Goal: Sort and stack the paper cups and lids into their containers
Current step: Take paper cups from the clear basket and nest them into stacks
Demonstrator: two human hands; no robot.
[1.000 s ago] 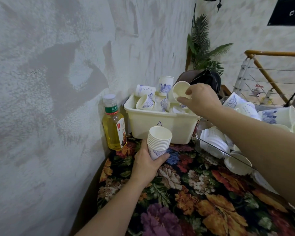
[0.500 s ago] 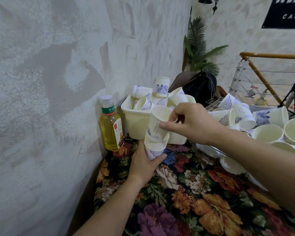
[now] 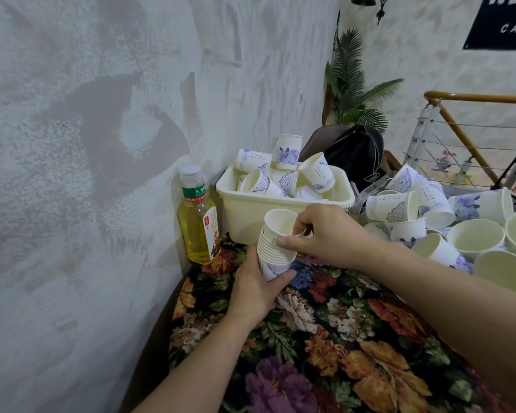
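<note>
Left hand grips cup stack; right hand pinches top cup

**Both hands working at one stack, arms bare**

The left hand is reaching in from the lower left, forearm bare, fingers and thumb curling round the base of a nested stack of white paper cups with blue floral print. The right hand is coming in from the right, forearm crossing the frame, wrist bent down. Its thumb is pressing the stack's side while its curled fingers are gripping the rim of the top white paper cup.
</note>
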